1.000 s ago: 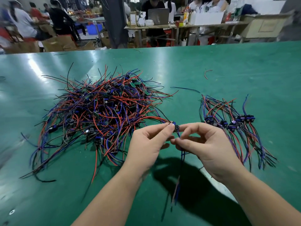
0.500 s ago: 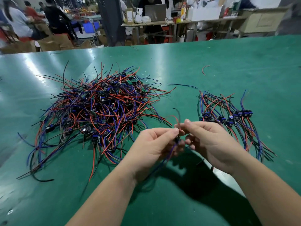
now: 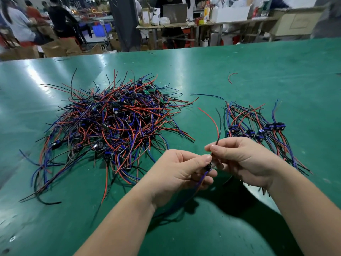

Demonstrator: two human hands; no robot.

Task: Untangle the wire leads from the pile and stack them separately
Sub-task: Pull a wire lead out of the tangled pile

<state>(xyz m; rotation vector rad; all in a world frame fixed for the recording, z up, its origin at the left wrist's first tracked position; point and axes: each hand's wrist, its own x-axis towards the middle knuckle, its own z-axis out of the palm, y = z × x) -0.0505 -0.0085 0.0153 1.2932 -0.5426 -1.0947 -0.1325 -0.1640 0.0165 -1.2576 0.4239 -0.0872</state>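
- Right up close, the left hand [image 3: 177,172] has its grip curled round one wire lead with red, black and blue strands [image 3: 210,165]. Thumb and forefinger pinch its small dark module, and the blue strands trail down under the palm.
- Just beside it, the right hand [image 3: 243,161] has its grip closed in a pinch on the same lead's red and black strands, which arc up and away above the fingers. Both hands are raised off the glossy green table [image 3: 276,71].
- Further out on the left, the big tangled pile of red, blue and black wire leads [image 3: 114,126] sprawls on the table, with small modules and green boards buried in it.
- Beyond the right hand, the sorted stack of matching leads [image 3: 258,132] lies in a rough row, dark blue modules lined across its middle, well apart from the pile.
- Between the two, further back, lies a single loose blue wire [image 3: 206,95], and farther still a short curved red wire scrap [image 3: 230,77].
- Past the table's far edge there are blurred people at workbenches, a grey laptop [image 3: 175,12] and brown cardboard boxes [image 3: 60,47].
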